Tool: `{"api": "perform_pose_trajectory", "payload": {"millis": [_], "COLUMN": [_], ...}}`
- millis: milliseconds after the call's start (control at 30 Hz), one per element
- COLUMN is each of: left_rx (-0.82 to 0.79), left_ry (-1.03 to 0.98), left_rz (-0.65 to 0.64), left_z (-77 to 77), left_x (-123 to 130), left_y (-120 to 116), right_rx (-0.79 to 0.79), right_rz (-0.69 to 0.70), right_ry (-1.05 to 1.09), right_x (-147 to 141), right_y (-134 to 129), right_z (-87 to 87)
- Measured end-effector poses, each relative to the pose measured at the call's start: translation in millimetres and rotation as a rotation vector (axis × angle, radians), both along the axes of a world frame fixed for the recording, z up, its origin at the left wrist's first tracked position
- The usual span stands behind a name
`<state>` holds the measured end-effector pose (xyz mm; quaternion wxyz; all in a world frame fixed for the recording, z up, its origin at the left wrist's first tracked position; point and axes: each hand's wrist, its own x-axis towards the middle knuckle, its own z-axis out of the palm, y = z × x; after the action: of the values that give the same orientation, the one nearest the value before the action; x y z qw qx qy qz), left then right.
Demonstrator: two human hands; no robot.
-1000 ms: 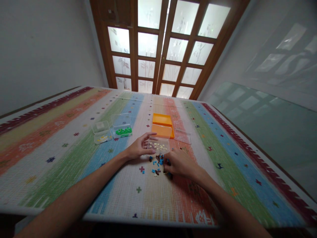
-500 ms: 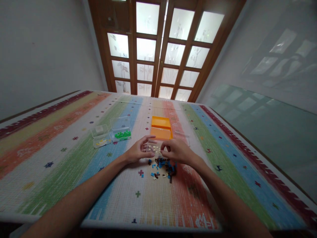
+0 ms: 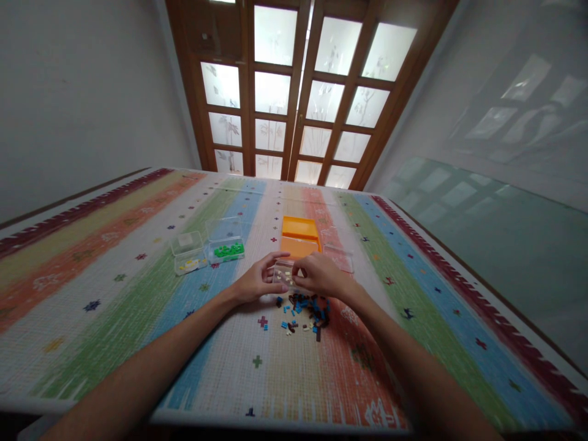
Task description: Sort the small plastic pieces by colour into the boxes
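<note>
My left hand (image 3: 257, 280) curves around the left side of a small clear plastic box (image 3: 278, 267), its thumb in front and fingers behind. Several tiny cream toy bricks lie inside the box. Over the box's right part is my right hand (image 3: 324, 274), its thumb and fingertips pinched together; whatever they hold is too small to make out. Just in front of the box, a loose pile of blue and dark brown toy bricks (image 3: 316, 309) spreads on the cloth, with a few cream ones among them.
An open orange case (image 3: 300, 248) stands behind the hands. Left of them are an open clear box with green bricks (image 3: 228, 250) and another with yellow and white pieces (image 3: 192, 264). A clear plastic lid or box (image 3: 342, 260) lies at the right. A striped tablecloth (image 3: 114, 294) covers the table.
My right hand has shifted slightly left over the clear box, its fingers still pinched. The left hand keeps its place at the box. The whole view has moved a little.
</note>
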<state>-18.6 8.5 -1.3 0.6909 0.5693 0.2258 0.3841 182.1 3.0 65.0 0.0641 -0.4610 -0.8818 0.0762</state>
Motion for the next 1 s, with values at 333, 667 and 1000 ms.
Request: {"api": "perform_pose_trajectory", "payload": {"millis": [333, 667, 1000], "left_rx": [0.004, -0.002, 0.008], "left_ry": [0.01, 0.015, 0.014], "left_rz": [0.011, 0.012, 0.01], "left_z": [-1.2, -0.7, 0.4], "left_x": [0.3, 0.6, 0.2], "left_y": [0.5, 0.6, -0.1], "right_rx": [0.0, -0.066, -0.033], "right_rz": [-0.013, 0.036, 0.04], "right_ry": [0.016, 0.017, 0.0], "right_x": [6.8, 8.2, 0.9], "right_y": [-8.5, -13.7, -10.4], "right_z": [11.0, 9.8, 6.0]}}
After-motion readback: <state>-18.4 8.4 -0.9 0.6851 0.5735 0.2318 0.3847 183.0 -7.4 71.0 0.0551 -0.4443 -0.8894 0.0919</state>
